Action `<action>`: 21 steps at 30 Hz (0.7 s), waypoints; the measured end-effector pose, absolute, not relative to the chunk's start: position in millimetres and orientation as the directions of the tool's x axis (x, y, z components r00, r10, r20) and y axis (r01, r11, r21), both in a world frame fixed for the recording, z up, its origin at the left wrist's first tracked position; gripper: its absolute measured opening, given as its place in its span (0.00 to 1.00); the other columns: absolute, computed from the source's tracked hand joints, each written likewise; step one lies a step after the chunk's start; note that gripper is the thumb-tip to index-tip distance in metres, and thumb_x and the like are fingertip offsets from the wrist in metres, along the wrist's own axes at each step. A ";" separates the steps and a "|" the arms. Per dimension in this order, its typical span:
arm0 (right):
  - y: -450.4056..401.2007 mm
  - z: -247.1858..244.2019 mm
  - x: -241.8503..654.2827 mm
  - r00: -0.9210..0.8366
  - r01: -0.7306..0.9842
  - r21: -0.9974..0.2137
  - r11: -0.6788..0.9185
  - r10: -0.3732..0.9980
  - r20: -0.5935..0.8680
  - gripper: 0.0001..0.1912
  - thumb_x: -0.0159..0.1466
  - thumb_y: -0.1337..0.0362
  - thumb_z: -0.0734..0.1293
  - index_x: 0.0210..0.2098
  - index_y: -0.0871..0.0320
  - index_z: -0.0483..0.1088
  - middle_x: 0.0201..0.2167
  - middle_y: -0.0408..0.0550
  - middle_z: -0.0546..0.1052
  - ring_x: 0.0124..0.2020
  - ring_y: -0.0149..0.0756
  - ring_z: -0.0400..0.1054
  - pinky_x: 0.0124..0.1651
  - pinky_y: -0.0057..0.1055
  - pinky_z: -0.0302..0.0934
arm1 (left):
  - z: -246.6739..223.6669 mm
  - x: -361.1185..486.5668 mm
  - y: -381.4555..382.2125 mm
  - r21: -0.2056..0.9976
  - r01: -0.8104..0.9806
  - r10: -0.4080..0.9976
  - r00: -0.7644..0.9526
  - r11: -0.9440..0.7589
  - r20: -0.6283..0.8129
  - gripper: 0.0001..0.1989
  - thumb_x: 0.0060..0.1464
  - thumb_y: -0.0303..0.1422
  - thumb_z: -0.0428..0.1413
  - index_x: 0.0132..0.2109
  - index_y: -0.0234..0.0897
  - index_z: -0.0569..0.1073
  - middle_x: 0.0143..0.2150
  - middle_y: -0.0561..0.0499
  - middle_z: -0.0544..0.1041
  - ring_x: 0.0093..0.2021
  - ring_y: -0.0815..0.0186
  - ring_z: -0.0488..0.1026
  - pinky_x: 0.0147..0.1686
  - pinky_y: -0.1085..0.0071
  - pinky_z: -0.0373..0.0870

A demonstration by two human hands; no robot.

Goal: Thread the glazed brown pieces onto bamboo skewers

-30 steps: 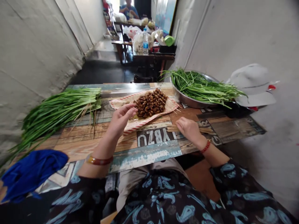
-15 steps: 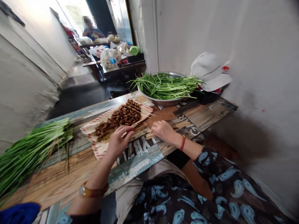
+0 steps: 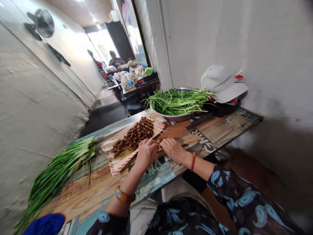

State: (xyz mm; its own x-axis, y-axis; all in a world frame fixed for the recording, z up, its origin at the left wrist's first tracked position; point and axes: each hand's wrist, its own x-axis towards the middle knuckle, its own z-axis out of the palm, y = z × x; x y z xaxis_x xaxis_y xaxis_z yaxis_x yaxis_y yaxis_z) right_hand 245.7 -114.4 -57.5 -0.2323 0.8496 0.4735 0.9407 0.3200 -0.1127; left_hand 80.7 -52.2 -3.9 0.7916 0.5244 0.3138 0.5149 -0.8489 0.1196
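My left hand (image 3: 147,152) is closed at the near edge of a paper sheet (image 3: 116,165) with red-striped borders. My right hand (image 3: 172,149) is closed just beside it, the fingertips of both almost meeting. What they pinch is too small and hidden to make out. Dark brown glossy pieces (image 3: 134,134) lie heaped on the paper, with thin sticks poking out at their right end. More thin wooden sticks (image 3: 189,140) lie on the table beyond my right hand.
A metal bowl (image 3: 179,117) of cut green stalks (image 3: 178,100) stands behind the hands. A white cap (image 3: 218,81) rests right of it. Long green leaves (image 3: 61,169) lie at left, near blue cloth (image 3: 45,224). A person (image 3: 116,60) sits far back.
My left hand has moved right, away from the heap, and its fingers have closed next to my right hand. The view has tilted up and shifted, showing a wall fan.
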 end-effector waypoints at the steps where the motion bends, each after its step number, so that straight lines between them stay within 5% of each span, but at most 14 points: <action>1: -113.6 -57.8 245.9 -0.239 0.937 -0.116 0.329 0.848 0.474 0.10 0.71 0.69 0.55 0.40 0.59 0.67 0.36 0.49 0.72 0.37 0.38 0.63 0.41 0.34 0.55 | -2.8 82.1 -52.4 0.112 0.510 0.518 0.799 -0.853 0.306 0.13 0.62 0.34 0.48 0.36 0.40 0.77 0.43 0.46 0.77 0.44 0.59 0.69 0.46 0.59 0.61; 21: -120.8 -49.3 284.6 -0.306 0.942 -0.008 0.336 0.866 0.396 0.08 0.71 0.67 0.57 0.42 0.59 0.67 0.38 0.47 0.72 0.40 0.38 0.62 0.44 0.35 0.54 | -2.1 25.4 -22.9 -0.053 0.515 0.459 0.802 -0.856 0.382 0.14 0.62 0.33 0.47 0.33 0.40 0.75 0.41 0.47 0.76 0.40 0.60 0.69 0.43 0.63 0.63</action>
